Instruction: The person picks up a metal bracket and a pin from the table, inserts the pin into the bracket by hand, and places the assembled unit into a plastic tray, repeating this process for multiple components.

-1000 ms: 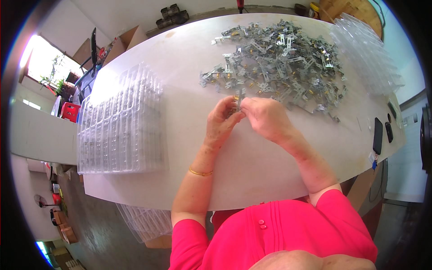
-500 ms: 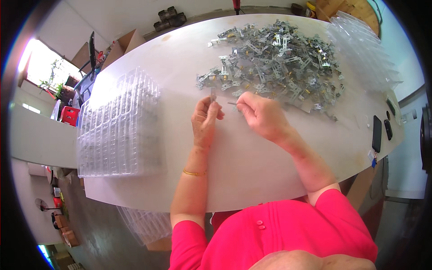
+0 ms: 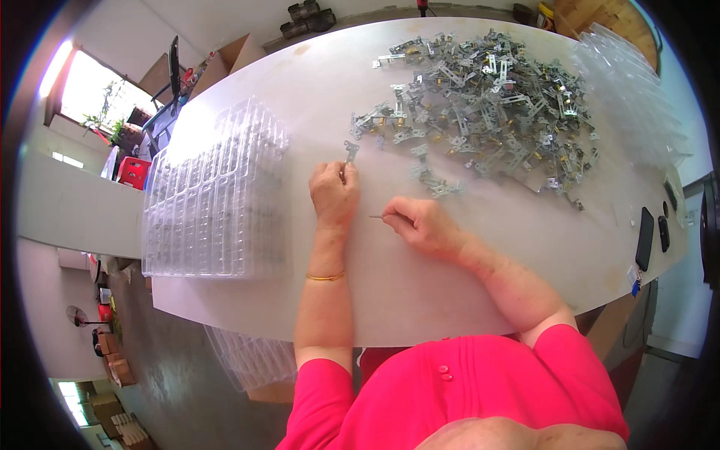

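Observation:
My left hand (image 3: 334,193) is closed on a small metal bracket (image 3: 351,151), whose flat silvery end sticks up past the fingers. To its right and a little nearer to me, my right hand (image 3: 420,225) pinches a thin metal pin (image 3: 376,217) that points left. The two hands are apart. Beyond them lies a big heap of metal brackets (image 3: 495,112), silvery with some brass-coloured parts. A few loose brackets (image 3: 435,180) lie at the heap's near edge, closest to my right hand.
Stacked clear plastic trays (image 3: 217,202) stand on the white table (image 3: 315,307) at the left, small parts inside. More clear trays (image 3: 630,97) lean at the far right. A black phone (image 3: 644,238) lies near the right edge. Another tray stack (image 3: 251,360) sits below the table's front edge.
My right hand has drawn back toward me with the pin. The left hand has turned knuckles-up, and more of the bracket shows above it. The whole view has shifted slightly.

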